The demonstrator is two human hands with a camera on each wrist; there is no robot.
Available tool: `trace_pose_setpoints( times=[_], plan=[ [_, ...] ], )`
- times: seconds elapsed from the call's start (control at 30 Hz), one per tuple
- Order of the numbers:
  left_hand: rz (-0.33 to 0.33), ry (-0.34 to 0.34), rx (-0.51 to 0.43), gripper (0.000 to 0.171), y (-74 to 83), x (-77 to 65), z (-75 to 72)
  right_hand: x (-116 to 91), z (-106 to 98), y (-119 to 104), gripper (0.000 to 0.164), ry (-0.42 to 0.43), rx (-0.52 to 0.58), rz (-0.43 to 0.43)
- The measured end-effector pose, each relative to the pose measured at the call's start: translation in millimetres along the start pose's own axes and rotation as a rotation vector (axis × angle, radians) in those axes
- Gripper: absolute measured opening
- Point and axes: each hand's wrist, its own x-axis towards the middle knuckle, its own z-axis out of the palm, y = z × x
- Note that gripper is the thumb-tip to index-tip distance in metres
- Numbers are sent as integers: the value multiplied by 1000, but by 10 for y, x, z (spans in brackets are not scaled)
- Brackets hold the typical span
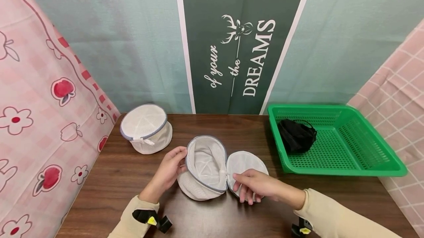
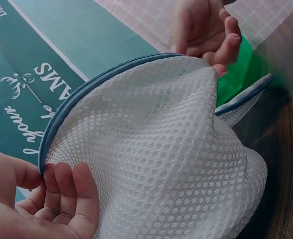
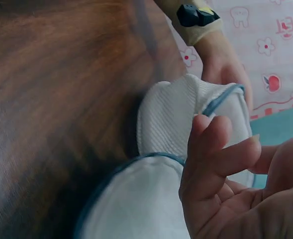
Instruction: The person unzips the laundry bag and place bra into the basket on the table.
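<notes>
Pinching the bag (image 1: 198,188) with your left hand (image 1: 170,168).
Its lid (image 1: 245,160) lies to the right, under your loosely relaxed right hand (image 1: 256,184).

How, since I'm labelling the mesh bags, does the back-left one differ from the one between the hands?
The back-left bag looks closed, whereas the front bag is open, its lid folded out to the side. The back-left bag stands untouched, while the left hand pinches the front bag's rim. Both are whitish mesh with blue-grey rims.
</notes>
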Motion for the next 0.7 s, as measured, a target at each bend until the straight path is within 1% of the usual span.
trace_pose_setpoints(
  times=[0.13,0.2,0.3,0.43,0.53,0.63,0.7],
  plan=[
    [7,4,11,13,-14,-5,-4,40,67,36,48,6,31,20],
    [11,14,36,12,-19,-8,0,57,99,54,49,4,49,24],
    [37,45,138,15,-16,-20,10,82,137,79,48,6,82,31],
    [85,85,306,19,8,-49,32,114,176,106,44,17,109,15],
    [113,104,377,17,25,-78,51,137,199,126,42,25,115,3],
    [132,107,440,14,45,-123,71,157,220,155,42,29,116,10],
    [146,110,498,11,55,-158,81,167,234,178,42,28,113,13]
  ],
)
